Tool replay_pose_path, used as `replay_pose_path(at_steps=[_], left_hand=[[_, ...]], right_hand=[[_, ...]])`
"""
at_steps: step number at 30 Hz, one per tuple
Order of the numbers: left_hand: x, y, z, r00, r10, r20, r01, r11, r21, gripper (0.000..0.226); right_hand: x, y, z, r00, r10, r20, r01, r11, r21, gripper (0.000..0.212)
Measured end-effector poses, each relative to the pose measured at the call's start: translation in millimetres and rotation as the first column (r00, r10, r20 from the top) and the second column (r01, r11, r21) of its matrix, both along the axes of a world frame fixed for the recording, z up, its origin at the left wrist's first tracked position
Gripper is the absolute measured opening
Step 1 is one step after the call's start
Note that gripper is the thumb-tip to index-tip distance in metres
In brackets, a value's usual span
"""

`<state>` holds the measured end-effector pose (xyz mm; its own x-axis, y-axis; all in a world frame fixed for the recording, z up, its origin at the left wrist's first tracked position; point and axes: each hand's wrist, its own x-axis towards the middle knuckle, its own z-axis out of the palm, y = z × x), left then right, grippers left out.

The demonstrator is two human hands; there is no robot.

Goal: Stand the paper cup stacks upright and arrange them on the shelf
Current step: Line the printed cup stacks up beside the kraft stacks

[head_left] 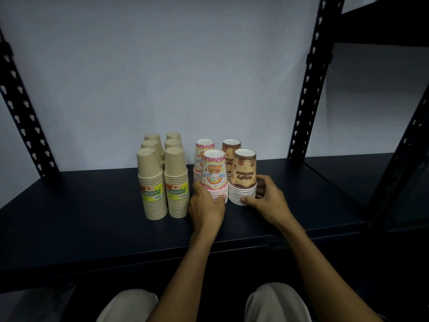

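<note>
Squaring up the front pair

Our left hand [206, 205] cups the pink stack [214, 180], right hand [267, 198] the brown stack [243, 182] (both upright); fingers [246, 200] curled round bases.

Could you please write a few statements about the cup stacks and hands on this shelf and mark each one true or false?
1. Six plain tan cup stacks stand in two columns at the left. True.
2. The left hand is at the base of the front brown Happy Birthday stack. False: it is at the front pink Happy Birthday stack; the right hand is at the front brown Happy Birthday stack.
3. One pink stack lies on its side. False: every stack on the shelf stands mouth down, base up.
4. The two front tan stacks carry a yellow-green label. True.
5. There are two brown stacks, one behind the other. True.
</note>
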<state>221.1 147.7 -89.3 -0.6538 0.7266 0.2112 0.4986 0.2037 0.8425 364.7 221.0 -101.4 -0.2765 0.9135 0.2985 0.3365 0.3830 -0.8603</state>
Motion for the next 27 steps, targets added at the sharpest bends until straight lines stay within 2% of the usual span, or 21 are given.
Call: replay_pose_path(at_steps=[8, 27], left_hand=[[-3.8, -0.1, -5.1, 1.000, 0.014, -0.014, -0.014, 1.000, 0.002, 0.063], [-4.3, 2.8, -10.2, 0.997, 0.028, -0.066, -0.029, 1.000, -0.003, 0.052]], right_hand=[[-0.8, -2.8, 0.4, 0.999, 0.026, 0.041, -0.027, 1.000, 0.001, 0.071], [0.9, 0.3, -1.2, 0.995, -0.048, 0.083, 0.045, 0.998, 0.031, 0.060]])
